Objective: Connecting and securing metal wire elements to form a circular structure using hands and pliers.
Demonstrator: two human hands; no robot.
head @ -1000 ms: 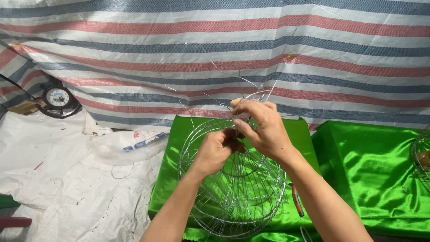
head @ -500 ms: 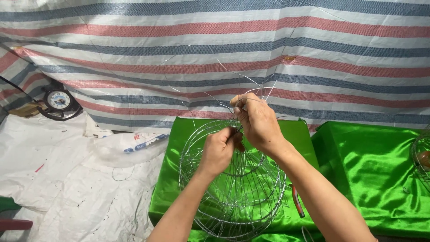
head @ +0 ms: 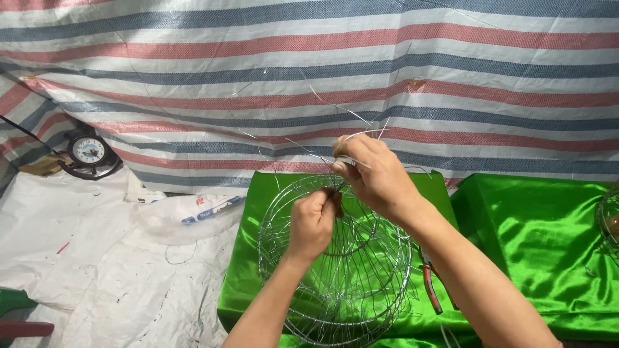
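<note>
Since the earlier frames both hands had crept slightly up and left on the frame; nothing else shifted.

Far left: a round clock [head: 88, 150] lay against the striped tarp [head: 309, 71], which hung as a backdrop. White plastic sheeting [head: 97, 258] covered the floor below it, probably to catch offcuts. A dark red object showed at the bottom-left corner; too little visible to identify.

Centre: a round wire basket [head: 335, 264] stood tipped on a table under green satin cloth [head: 245, 258], its open side toward the camera, so the rim and ribs faced the person. The left hand [head: 314, 222] was curled closed, fingertips pinched on the upper rim, apparently steadying the joint. The right hand [head: 377, 174] sat just above it, fingers closed around thin loose wire ends [head: 351, 116] that sprang up and outward past the knuckles. The two hands were nearly touching at one spot on the rim, which fit a tie being twisted there.

Right of the basket: red-handled pliers [head: 431, 290] rested on the cloth just beside the right forearm, within easy reach. Further right, a second green-draped table [head: 535, 245], apart from the first. At the far right edge, part of another wire basket [head: 609, 222] showed, mostly cut off.
</note>
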